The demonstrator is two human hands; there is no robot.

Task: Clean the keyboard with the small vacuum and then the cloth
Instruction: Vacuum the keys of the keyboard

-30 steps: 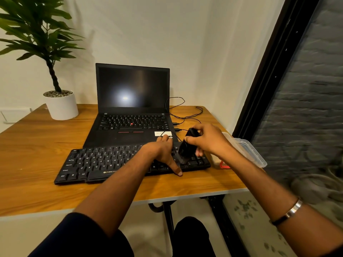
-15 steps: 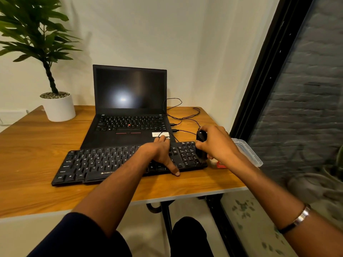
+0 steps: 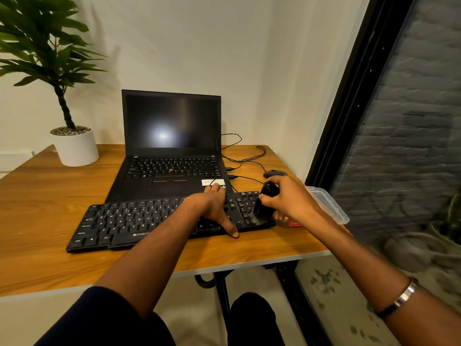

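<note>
1. My right hand (image 3: 289,201) is wrapped around the small vacuum (image 3: 264,206), whose nozzle sits on the right end of the keyboard (image 3: 139,221), centre of the frame.
2. My left hand (image 3: 214,208) lies spread on the keys, thumb on the table (image 3: 37,208), gripping nothing.
3. I see no cloth.
4. Risk: the keyboard may slide if my left hand lifts; the thin cable (image 3: 249,179) near the nozzle may catch.
</note>
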